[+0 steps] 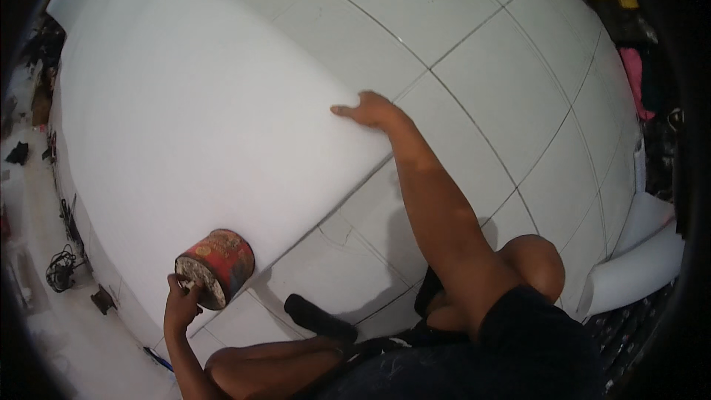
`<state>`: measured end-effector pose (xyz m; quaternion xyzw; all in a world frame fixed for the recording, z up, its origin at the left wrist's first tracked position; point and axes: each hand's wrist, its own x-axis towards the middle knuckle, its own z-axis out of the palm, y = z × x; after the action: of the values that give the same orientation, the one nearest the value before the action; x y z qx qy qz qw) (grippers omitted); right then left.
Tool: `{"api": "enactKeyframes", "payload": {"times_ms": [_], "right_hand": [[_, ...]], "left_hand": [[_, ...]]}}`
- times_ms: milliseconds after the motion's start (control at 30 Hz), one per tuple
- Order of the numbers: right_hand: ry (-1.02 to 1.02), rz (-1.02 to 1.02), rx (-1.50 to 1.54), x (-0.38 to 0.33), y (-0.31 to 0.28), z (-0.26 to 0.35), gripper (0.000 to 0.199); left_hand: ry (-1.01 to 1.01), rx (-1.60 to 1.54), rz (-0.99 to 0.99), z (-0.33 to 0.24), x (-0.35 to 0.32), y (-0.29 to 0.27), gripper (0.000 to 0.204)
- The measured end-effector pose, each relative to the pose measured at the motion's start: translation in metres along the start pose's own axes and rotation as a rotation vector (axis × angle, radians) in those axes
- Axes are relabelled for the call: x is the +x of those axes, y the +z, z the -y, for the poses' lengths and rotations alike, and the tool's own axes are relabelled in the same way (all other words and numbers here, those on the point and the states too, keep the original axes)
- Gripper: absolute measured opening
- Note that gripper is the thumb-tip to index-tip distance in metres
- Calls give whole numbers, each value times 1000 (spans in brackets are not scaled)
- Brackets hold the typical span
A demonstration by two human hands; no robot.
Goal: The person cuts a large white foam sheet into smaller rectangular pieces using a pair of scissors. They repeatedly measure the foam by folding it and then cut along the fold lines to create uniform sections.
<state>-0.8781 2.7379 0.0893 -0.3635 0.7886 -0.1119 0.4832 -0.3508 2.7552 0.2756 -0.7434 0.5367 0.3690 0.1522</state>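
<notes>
A large white sheet [185,126] spreads over the tiled floor on the left and runs to the far end. On its near end is a worn red tin can [229,255], its pale, rough end turned toward my left hand [183,305]. The fingers of that hand are closed on a small pale stub at this end of the can. My right arm reaches forward, and my right hand [372,111] rests at the sheet's right edge. Its thumb points left over the sheet, apart from the fingers, which are partly hidden.
Grey-white floor tiles [459,118] lie to the right. A white roll [629,278] is at the right rim, below pink cloth [634,78]. A dark coiled cord [63,268] and a small spool [103,299] lie left of the sheet. My bent legs are close by.
</notes>
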Motion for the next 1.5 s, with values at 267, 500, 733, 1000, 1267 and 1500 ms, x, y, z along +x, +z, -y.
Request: {"api": "enactKeyframes", "payload": {"times_ms": [267,500,733,1000,1267,1500], "right_hand": [[31,-53,-81,-4,-8,-3,103],[94,55,-41,2,-6,-2,108],[125,-11,-81,-6,5,7,108],[59,-82,-182,-7,11,0,110],[126,-189,-249,7,29,-10,99],[99,-133,-237,4,21,-3,95]], "left_hand": [[156,30,-127,25,4,14,37],[290,73,-202,28,7,14,35],[267,93,-246,30,3,13,37],[229,92,-319,37,6,24,35],[251,-39,-349,60,17,31,36],[205,81,-346,35,2,21,37]]}}
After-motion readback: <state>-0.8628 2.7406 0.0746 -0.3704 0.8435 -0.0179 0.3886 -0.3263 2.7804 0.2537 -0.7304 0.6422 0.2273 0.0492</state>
